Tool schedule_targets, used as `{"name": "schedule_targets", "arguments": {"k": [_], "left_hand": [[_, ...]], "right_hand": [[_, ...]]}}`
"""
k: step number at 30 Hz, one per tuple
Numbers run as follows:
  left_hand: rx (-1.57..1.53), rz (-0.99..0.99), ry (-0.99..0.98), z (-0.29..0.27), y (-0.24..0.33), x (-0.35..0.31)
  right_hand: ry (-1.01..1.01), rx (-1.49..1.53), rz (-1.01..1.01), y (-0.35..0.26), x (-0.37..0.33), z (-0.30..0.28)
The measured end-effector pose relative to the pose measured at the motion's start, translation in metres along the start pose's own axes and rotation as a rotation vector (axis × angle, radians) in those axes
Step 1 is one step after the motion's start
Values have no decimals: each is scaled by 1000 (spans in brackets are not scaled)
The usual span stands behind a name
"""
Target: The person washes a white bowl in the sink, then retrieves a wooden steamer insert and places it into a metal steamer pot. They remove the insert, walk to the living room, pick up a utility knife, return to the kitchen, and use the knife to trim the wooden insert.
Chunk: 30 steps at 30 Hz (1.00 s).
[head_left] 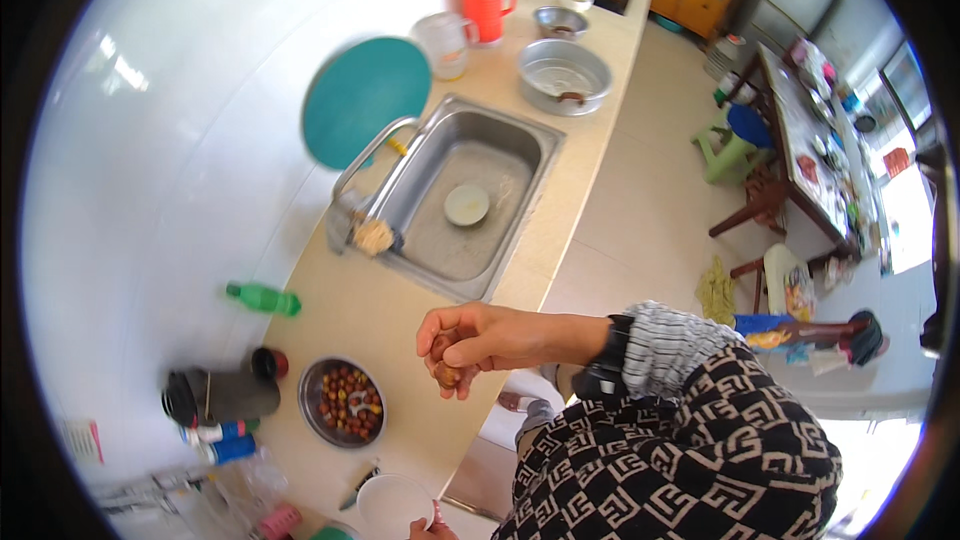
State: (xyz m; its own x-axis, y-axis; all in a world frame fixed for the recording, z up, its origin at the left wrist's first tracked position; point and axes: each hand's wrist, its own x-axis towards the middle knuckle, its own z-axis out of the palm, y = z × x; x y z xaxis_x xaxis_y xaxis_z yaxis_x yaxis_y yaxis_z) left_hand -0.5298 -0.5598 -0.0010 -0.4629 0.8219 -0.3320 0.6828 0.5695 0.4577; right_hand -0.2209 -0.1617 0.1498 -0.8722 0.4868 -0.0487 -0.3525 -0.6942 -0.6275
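A pale surface [420, 440] runs below our right grip [480, 337], steel sink [480, 252] above it in view, metal bowl [309, 420] of red-and-yellow fruits [345, 405] to its lower left, white bowl [392, 503] beside our left grip [430, 531], whose closure we cannot tell; the right pinches brown fruits [447, 376].

Person wearing a black garment with a pale, maze-like geometric print [680, 450].
Just behind the right hand [465, 348], a chunky black wristband [605, 365] circles the wrist; next comes a light grey, ribbed-looking cuff with thin dark stripes [670, 345]; farther up the arm, the loose printed sleeve begins.
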Motion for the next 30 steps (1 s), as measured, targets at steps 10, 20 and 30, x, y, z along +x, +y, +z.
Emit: {"name": "schedule_targets", "arguments": {"k": [10,20,30], "left_hand": [[-1255,-158,-270,89,251,148],[-1319,-216,-404,209,553,191],[-267,567,603,143,698,266]], "right_hand": [[-332,213,-684,-130,-212,81],[-148,331,-812,-222,-395,-12],[418,-246,-863,-363,-497,-192]]}}
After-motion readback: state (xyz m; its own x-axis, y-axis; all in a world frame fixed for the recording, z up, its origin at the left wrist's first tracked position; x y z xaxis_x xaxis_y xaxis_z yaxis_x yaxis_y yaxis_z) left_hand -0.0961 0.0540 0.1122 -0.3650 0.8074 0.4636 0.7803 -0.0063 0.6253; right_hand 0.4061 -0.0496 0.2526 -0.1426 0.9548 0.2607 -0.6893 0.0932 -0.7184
